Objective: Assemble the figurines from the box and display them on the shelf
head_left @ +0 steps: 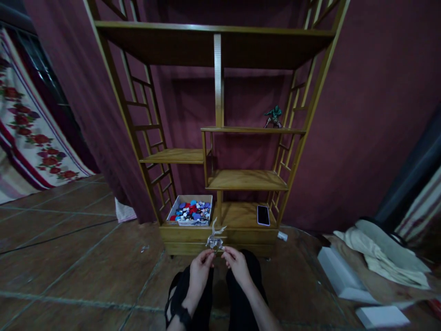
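Observation:
A small clear, glassy figurine (215, 241) with thin parts rising from its top is held up in front of the shelf's base. My left hand (200, 266) pinches its lower left side. On the other side, my right hand (236, 263) grips its lower right edge between thumb and fingers. The fingertips hide part of the figurine's underside, and its exact shape is too small to make out. Just beyond my left hand, an open box (195, 198) full of red, blue, purple and white small pieces sits on the bottom shelf.
The wooden shelf unit (248, 180) stands against a dark red curtain. It bears a green-cloaked figure (274, 116) and a phone (263, 215). White boxes (344, 276) and pale cloth (389, 262) lie on the floor at right. A dark cable (62, 236) crosses the tiles at left.

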{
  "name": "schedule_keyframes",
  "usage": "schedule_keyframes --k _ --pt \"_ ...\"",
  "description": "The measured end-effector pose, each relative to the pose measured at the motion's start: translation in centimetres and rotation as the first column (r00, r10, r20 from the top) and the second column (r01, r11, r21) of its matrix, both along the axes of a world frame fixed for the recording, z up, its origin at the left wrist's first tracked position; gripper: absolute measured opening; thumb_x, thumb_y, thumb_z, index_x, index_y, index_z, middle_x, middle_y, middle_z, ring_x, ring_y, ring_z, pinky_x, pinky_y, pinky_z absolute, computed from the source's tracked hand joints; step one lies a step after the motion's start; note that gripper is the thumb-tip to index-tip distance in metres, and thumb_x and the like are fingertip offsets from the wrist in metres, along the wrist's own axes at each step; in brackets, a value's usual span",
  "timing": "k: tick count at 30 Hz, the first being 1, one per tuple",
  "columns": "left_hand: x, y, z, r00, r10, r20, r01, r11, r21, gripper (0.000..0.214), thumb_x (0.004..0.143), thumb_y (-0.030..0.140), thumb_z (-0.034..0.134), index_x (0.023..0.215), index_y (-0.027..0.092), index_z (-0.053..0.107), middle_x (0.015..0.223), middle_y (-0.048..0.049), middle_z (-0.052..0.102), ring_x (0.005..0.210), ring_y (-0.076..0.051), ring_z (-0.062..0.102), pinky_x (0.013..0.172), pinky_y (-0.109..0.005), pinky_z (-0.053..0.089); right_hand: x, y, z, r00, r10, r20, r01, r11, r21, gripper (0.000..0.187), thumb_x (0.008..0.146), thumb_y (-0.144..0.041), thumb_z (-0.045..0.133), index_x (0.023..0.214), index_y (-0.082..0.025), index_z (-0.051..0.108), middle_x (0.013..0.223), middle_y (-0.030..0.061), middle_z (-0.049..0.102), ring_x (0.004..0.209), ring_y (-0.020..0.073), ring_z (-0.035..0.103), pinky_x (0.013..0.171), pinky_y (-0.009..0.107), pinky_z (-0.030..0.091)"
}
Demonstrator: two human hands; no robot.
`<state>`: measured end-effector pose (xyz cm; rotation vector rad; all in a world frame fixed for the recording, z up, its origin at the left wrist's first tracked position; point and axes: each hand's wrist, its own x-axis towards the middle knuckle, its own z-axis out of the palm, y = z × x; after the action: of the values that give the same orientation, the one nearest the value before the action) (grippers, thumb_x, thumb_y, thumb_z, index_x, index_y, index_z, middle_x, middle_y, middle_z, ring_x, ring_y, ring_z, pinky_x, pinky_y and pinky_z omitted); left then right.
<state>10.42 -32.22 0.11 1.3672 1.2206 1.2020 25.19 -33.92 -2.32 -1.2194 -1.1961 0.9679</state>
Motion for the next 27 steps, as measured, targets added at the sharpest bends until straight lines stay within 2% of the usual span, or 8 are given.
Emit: schedule_keyframes --k 4,10,17,22,25,27 --pt "0.6 0.1 0.5 0.999 -0.027 -0.02 0.027 1.0 0.001 0.049 0.063 0.05 0.062 0.092 0.01 0.065 0.084 -0.0106 0.069 0.056 -0.016 0.059 0.054 -0.028 0.048 0.8 -0.1 0.3 0.998 0.015 -0.056 -0.015 1.0 -0.008 0.037 0.074 -0.043 0.054 0.099 -0.018 0.065 0.071 0.0034 0.064 0.049 0.0086 0.048 0.044 0.019 0.038" --pt "1.4 2.2 0.0 0.998 -0.049 -0.044 0.051 0.997 0.064 0.046 0.068 0.049 0.059 0.095 0.013 0.066 0.094 -0.0105 0.068 0.067 -0.019 0.062 0.061 -0.029 0.05 1.4 1.3 0.3 0.997 -0.009 -0.08 0.009 1.0 0.008 0.038 0.075 -0.044 0.053 0.098 -0.016 0.065 0.075 0.005 0.064 0.052 0.0103 0.05 0.046 0.021 0.041" --pt "2.6 4.4 -0.8 0.999 -0.02 0.044 0.023 0.998 -0.061 0.053 0.057 0.053 0.066 0.091 0.013 0.067 0.084 -0.0102 0.07 0.061 -0.02 0.063 0.053 -0.027 0.048 2.9 3.1 0.8 0.993 0.036 0.11 -0.036 0.999 0.004 0.029 0.08 -0.038 0.046 0.093 -0.019 0.063 0.075 0.003 0.064 0.054 0.0109 0.054 0.051 0.022 0.043" --pt "3.3 5.5 -1.6 0.995 -0.07 0.064 0.078 0.989 -0.126 0.053 0.05 0.053 0.07 0.085 0.014 0.067 0.075 -0.0073 0.069 0.057 -0.018 0.061 0.05 -0.026 0.046 4.0 3.4 1.0 0.971 0.032 0.236 -0.036 0.999 0.014 0.027 0.083 -0.033 0.042 0.095 -0.022 0.063 0.074 0.0023 0.065 0.056 0.0131 0.057 0.052 0.022 0.043" --pt "3.3 6.2 -2.0 0.993 -0.088 0.082 0.1 0.982 -0.158 0.052 0.045 0.053 0.072 0.08 0.015 0.067 0.072 -0.0066 0.069 0.058 -0.019 0.061 0.052 -0.027 0.047 4.3 3.3 0.8 0.944 0.013 0.329 -0.033 0.998 0.055 0.027 0.084 -0.032 0.041 0.095 -0.024 0.063 0.075 0.0022 0.067 0.063 0.0156 0.061 0.058 0.023 0.044" --pt "3.3 6.5 -2.2 0.99 -0.089 0.11 0.105 0.984 -0.143 0.052 0.043 0.054 0.072 0.079 0.016 0.067 0.074 -0.0069 0.069 0.064 -0.021 0.062 0.057 -0.029 0.049 4.4 3.3 0.6 0.919 -0.022 0.394 -0.02 0.995 0.1 0.026 0.084 -0.03 0.041 0.1 -0.025 0.061 0.085 0.0028 0.068 0.075 0.0173 0.063 0.066 0.023 0.045"
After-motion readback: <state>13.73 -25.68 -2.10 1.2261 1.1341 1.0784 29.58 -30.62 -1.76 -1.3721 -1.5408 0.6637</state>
